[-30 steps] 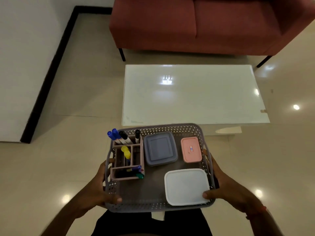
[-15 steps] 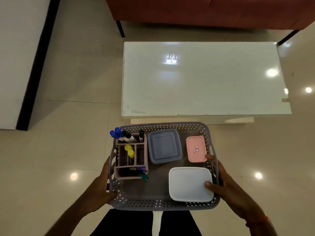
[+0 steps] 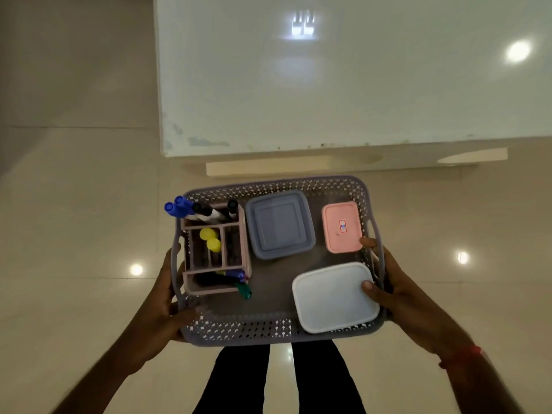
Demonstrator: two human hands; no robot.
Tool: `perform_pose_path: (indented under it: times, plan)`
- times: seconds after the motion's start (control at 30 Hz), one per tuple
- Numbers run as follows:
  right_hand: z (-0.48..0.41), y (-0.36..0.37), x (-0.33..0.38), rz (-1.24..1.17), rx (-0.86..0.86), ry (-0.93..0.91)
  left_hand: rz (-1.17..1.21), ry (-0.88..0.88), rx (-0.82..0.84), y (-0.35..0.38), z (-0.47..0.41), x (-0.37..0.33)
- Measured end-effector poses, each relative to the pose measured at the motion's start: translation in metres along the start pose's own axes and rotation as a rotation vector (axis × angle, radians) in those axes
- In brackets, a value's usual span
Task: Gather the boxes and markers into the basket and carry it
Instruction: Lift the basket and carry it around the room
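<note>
A grey perforated basket (image 3: 245, 330) is held in the air in front of me. My left hand (image 3: 167, 300) grips its left side and my right hand (image 3: 397, 291) grips its right side, thumbs curled over the rim. Inside stand a pink organizer (image 3: 191, 258) with several markers (image 3: 179, 206), a grey-blue lidded box (image 3: 279, 224), a small pink box (image 3: 342, 227) and a white box (image 3: 331, 297). My right thumb touches the white box's lid.
A white glossy low table (image 3: 328, 85) lies just beyond the basket, its near edge close to the basket's far rim. Shiny beige floor tiles (image 3: 74, 204) spread to the left and right. My legs (image 3: 280, 380) in dark trousers show below the basket.
The table has come much closer and the sofa has left the view. The basket stays held in both hands, with its contents unmoved.
</note>
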State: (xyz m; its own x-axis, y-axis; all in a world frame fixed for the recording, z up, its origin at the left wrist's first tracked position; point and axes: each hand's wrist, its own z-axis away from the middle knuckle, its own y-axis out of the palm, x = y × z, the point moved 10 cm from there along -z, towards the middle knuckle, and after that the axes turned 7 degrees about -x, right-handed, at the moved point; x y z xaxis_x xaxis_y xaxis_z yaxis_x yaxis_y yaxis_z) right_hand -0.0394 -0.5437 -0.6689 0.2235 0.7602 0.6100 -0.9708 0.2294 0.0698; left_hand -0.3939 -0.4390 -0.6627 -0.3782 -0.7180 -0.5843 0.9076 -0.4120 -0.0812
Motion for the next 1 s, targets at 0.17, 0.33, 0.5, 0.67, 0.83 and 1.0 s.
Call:
perform_pose_path:
  times: [0.17, 0.33, 0.5, 0.67, 0.83, 1.0]
  plan:
    - [-0.075, 0.001, -0.043, 0.009, -0.019, -0.043, 0.036, -0.013, -0.039, 0.006, -0.075, 0.033]
    - [-0.145, -0.007, -0.088, 0.026, -0.087, -0.136, 0.093, -0.027, -0.039, 0.013, -0.146, 0.076]
    - [-0.199, -0.010, -0.121, 0.041, -0.105, -0.209, 0.200, 0.003, -0.082, 0.019, -0.207, 0.108]
    - [-0.237, -0.016, -0.152, 0.046, -0.139, -0.242, 0.225, 0.054, -0.069, 0.025, -0.248, 0.125]
    - [-0.260, -0.022, -0.162, 0.003, -0.164, -0.233, 0.236, 0.040, -0.046, 0.033, -0.275, 0.135]
    - [-0.280, -0.026, -0.154, 0.041, -0.130, -0.229, 0.212, 0.002, -0.005, 0.038, -0.294, 0.132]
